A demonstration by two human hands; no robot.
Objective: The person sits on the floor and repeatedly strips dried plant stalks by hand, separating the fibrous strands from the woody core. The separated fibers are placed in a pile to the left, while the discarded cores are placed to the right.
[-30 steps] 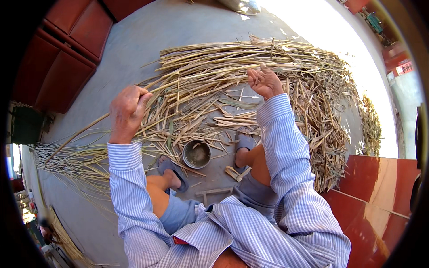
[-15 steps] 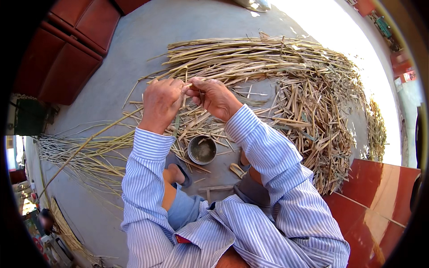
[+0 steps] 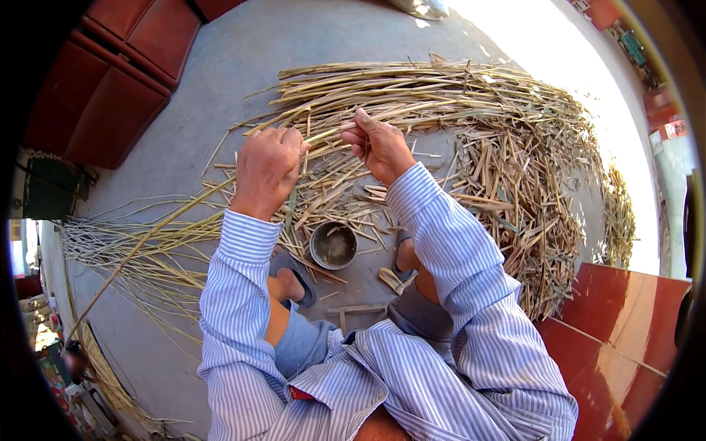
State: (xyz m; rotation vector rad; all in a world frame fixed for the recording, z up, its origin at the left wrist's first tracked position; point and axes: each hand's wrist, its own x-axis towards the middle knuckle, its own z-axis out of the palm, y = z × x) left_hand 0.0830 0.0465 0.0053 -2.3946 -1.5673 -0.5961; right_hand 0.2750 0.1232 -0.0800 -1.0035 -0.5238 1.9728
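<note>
A long, thin reed stalk (image 3: 151,234) runs from the lower left up through my left hand (image 3: 268,170), whose fingers are wrapped round it. The paler end of the stalk stretches on to my right hand (image 3: 380,149), where thumb and curled fingers close at its tip. Both hands are above a scatter of cut stalk pieces and dry husks (image 3: 323,192). Behind them lies a thick bundle of uncut stalks (image 3: 382,81). What exactly sits between the right fingertips is partly hidden.
A dark round bowl (image 3: 333,245) stands on the floor between my feet. Thin pale stalks (image 3: 147,250) spread at the left, and a large husk heap (image 3: 529,198) lies at the right. Red cabinets (image 3: 110,95) are at the far left, red panels (image 3: 610,331) at the lower right.
My right hand has moved right, away from the left hand, so a longer stretch of stalk shows between them. My left hand stays almost in place, its grip kept.
</note>
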